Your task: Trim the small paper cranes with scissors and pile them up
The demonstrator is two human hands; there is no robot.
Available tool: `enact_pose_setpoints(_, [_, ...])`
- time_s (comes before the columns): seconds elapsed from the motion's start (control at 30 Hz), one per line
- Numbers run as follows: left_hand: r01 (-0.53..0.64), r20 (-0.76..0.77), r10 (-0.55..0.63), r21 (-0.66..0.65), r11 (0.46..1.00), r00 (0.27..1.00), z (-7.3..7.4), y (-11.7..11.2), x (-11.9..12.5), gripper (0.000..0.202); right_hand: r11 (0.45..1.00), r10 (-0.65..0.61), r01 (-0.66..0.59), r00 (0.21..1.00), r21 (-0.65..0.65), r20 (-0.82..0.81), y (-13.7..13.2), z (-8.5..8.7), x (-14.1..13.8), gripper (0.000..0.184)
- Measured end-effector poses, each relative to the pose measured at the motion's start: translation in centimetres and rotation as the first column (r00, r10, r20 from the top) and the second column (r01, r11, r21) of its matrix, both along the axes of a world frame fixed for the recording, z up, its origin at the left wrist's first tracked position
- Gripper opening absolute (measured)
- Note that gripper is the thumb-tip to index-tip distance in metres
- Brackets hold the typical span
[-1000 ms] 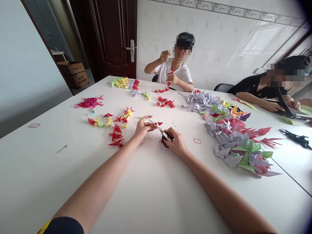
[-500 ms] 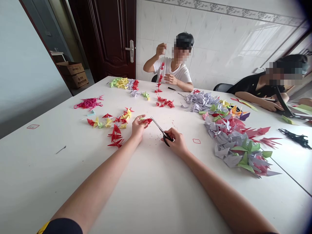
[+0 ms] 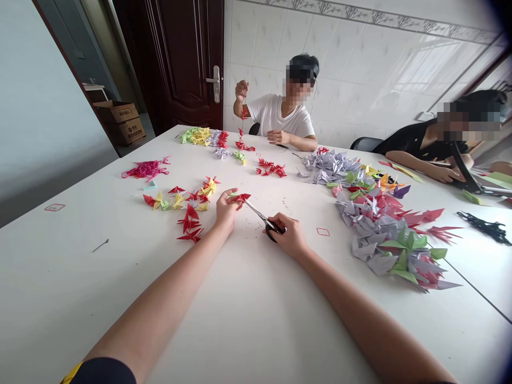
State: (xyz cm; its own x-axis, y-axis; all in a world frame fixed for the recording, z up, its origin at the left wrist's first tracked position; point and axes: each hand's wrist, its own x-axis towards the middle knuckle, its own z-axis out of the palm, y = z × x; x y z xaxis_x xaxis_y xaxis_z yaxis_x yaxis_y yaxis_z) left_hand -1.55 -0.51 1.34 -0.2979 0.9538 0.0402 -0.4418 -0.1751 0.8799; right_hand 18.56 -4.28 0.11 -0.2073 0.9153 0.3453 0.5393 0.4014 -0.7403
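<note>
**Black-handled scissors [image 3: 261,217] reach a small red paper crane [image 3: 242,197] near the middle of the table**

Two cardboard cartons [image 3: 119,121] stand stacked beyond the far left corner of the white table [image 3: 100,288], out by the doorway; they are closed or too far off to show any contents.

Near the middle of the table, the left hand [image 3: 228,208] is closed in a pinch on the red paper crane, which sticks out past the fingertips toward the right hand [image 3: 286,234]. That hand is clenched around the scissors' handles, and the blades point back at the crane, their tips just beside it. Whether they are biting the paper is too small to tell. Fine dark specks [image 3: 256,226] are scattered on the tabletop below the blades.

A loose group of red and yellow origami cranes [image 3: 188,205] lies just left of the left hand. A large heap of grey, green and red cranes [image 3: 384,229] covers the table toward its right edge. At the far edge, a co-worker [image 3: 276,114] raises one hand, and a string of red cranes [image 3: 241,130] hangs from it. Another co-worker [image 3: 424,152] sits at the far right corner, both hands near a black-armed paper trimmer [image 3: 464,168].
</note>
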Motion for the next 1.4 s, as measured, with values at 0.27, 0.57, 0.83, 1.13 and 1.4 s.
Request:
enact_pose_setpoints(0.27, [-0.015, -0.015, 0.015, 0.011, 1.0, 1.0, -0.19, 0.06, 0.02, 0.043, 1.0, -0.008, 0.009, 1.0, -0.008, 0.02, 0.19, -0.22, 0.16, 0.018])
enact_pose_setpoints(0.57, [-0.027, -0.029, 0.028, 0.019, 0.999, 0.999, -0.29, 0.2, -0.04, 0.043, 1.0, -0.019, 0.019, 0.999, -0.004, 0.026, 0.22, -0.17, 0.09, 0.019])
enact_pose_setpoints(0.83, [-0.028, -0.044, 0.029, 0.019, 0.999, 0.999, -0.34, 0.16, -0.02, 0.043, 0.999, -0.041, 0.041, 0.999, -0.004, 0.025, 0.3, -0.26, 0.05, 0.018])
enact_pose_setpoints(1.13, [0.036, -0.047, -0.034, 0.043, 0.998, 0.998, -0.42, 0.12, -0.11, 0.051, 0.999, -0.033, 0.033, 0.999, -0.014, -0.014, 0.26, -0.24, 0.05, 0.014])
enact_pose_setpoints(1.4, [0.038, -0.035, -0.036, 0.068, 0.997, 0.999, -0.54, 0.1, -0.23, 0.038, 0.999, -0.041, 0.041, 0.999, -0.011, -0.027, 0.04, -0.11, 0.0, 0.015])
